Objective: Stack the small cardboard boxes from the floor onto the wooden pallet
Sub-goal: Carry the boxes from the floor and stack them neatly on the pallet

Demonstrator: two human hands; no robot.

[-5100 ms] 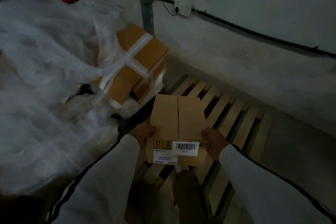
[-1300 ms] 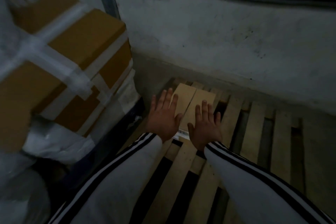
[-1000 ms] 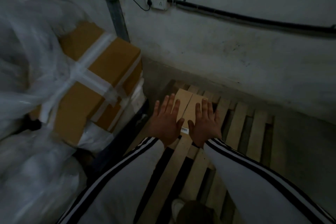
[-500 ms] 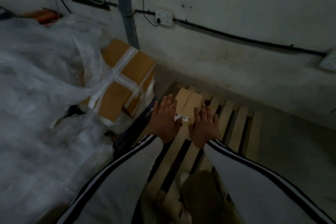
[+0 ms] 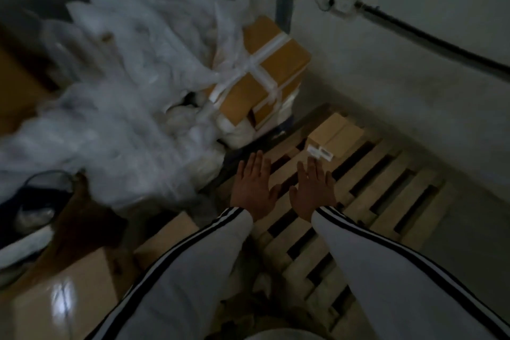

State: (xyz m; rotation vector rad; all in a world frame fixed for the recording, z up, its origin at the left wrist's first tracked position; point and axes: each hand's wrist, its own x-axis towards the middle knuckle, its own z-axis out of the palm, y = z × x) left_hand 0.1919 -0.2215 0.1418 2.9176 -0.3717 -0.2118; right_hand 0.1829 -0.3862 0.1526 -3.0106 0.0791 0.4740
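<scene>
So the small cardboard box (image 5: pixel 335 134) sits flat on the wooden pallet (image 5: pixel 386 201), tucked into the far corner by the wall, with its white label (image 5: pixel 321 152) facing the person. The left hand (image 5: pixel 252 188) and right hand (image 5: pixel 314 190) hang side by side over the slats, palms down, fingers straight and holding nothing, with the right fingertips just short of the label. Off to the left there's a bigger strapped box (image 5: pixel 262 77) half buried in a heap of plastic wrap (image 5: pixel 124 91), plus a glossy carton (image 5: pixel 69 298) at the bottom left.
</scene>
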